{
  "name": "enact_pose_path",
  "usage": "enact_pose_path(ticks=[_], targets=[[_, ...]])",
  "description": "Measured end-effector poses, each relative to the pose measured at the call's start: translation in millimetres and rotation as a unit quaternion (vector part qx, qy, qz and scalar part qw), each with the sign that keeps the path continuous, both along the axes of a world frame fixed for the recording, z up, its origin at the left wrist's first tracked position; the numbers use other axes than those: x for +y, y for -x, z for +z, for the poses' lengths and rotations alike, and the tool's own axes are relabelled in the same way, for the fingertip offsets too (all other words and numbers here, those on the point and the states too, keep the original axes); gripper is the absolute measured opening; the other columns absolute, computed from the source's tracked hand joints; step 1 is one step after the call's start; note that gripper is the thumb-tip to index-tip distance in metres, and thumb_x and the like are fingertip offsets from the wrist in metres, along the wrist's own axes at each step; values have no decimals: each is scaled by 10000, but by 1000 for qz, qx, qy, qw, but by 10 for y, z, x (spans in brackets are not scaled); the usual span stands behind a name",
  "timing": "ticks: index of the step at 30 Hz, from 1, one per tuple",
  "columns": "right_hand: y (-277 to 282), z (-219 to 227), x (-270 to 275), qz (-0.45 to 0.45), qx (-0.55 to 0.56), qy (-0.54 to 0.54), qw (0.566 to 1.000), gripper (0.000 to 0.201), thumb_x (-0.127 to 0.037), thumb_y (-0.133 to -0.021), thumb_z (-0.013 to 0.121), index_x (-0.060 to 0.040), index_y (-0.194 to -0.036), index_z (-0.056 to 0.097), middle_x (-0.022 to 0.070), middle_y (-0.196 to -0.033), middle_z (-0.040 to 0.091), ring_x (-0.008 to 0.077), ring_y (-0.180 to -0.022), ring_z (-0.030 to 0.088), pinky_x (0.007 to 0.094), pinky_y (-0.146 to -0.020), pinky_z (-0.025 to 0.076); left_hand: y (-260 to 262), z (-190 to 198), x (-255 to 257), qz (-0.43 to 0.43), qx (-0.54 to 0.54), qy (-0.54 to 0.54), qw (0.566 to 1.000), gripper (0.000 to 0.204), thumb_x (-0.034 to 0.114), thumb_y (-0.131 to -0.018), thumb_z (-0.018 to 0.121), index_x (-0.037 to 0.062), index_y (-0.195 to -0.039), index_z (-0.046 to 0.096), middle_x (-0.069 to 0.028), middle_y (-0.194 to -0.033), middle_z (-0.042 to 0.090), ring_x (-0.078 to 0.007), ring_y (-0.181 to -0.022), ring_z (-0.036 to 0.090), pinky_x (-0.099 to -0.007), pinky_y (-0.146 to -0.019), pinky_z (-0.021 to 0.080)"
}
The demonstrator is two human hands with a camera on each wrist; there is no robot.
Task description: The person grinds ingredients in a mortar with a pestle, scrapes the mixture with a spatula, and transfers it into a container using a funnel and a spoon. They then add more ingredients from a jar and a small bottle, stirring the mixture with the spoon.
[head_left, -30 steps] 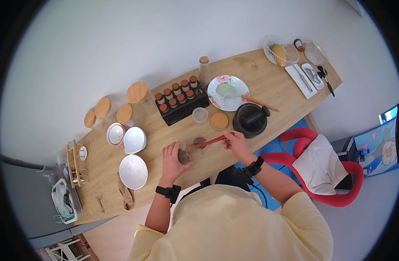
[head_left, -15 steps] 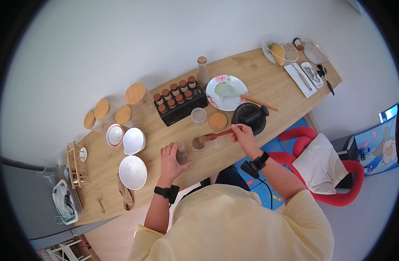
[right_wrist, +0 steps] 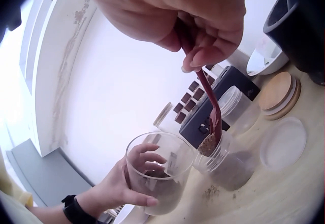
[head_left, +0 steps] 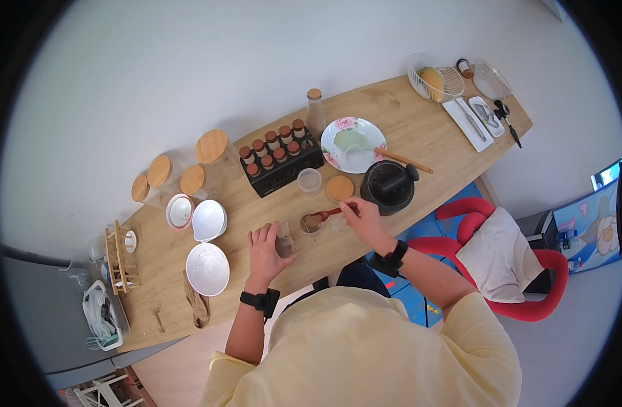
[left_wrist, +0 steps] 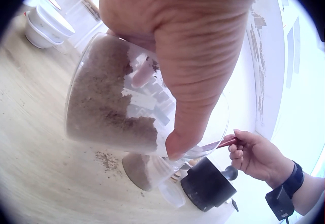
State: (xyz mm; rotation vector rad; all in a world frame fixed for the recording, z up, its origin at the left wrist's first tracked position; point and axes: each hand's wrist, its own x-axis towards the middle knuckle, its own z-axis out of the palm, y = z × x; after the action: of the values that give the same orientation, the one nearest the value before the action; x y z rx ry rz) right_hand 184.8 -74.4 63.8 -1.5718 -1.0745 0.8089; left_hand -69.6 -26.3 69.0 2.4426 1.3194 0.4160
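In the head view my left hand (head_left: pixel 263 256) grips a clear glass jar (left_wrist: pixel 96 107), fingers round one side and thumb on the other. The jar is tilted and has brown powder inside. My right hand (head_left: pixel 366 224) pinches the handle of a red spoon (right_wrist: pixel 209 94). Brown powder sits on the spoon's bowl, which is at the mouth of a small clear plastic jar (right_wrist: pixel 231 168). That small jar stands on the table, partly filled with brown powder. In the right wrist view the glass jar's rim is beside the small jar.
A clear lid (right_wrist: pixel 284 142) lies beside the small jar, and powder is spilled near it. Close by are a wooden-lidded jar (head_left: pixel 340 188), a black mortar (head_left: pixel 384 200) with pestle, and a black spice rack (head_left: pixel 284 178). White bowls (head_left: pixel 208 269) stand left; a floral plate (head_left: pixel 332 153) lies behind.
The right hand first drew the spoon back to the right, then returned left to the small jar's mouth. The left hand and glass jar have stayed almost still.
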Motion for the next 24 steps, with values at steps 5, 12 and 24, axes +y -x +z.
enact_pose_path(ticks=[5, 12, 24], targets=[[124, 292, -76, 59, -89, -22, 994, 156, -123, -843, 599, 14, -914, 615, 140, -723, 620, 213, -610, 595, 301, -572, 464, 2, 8, -13, 3, 5, 5, 1000, 902, 250, -456, 847, 82, -1242, 437, -137, -1205, 490, -300, -1151, 441, -512, -1023, 252], [5, 259, -192, 209, -286, -151, 923, 168, -142, -845, 592, -42, -980, 612, 117, -821, 606, 311, -739, 585, 350, -664, 478, 15, 11, -34, 12, 1, 15, 1000, 898, 246, -455, 845, 81, -1239, 438, -143, -1213, 487, -304, -1157, 438, -509, -1028, 253], [441, 302, -59, 281, -162, -137, 936, 196, -140, -848, 588, -31, -1011, 599, 122, -807, 589, 277, -746, 582, 335, -643, 463, 3, 53, -54, -34, -105, -3, 994, 886, 190, -430, 844, 59, -1211, 447, -158, -1161, 511, -332, -1086, 465, -440, -965, 331]])
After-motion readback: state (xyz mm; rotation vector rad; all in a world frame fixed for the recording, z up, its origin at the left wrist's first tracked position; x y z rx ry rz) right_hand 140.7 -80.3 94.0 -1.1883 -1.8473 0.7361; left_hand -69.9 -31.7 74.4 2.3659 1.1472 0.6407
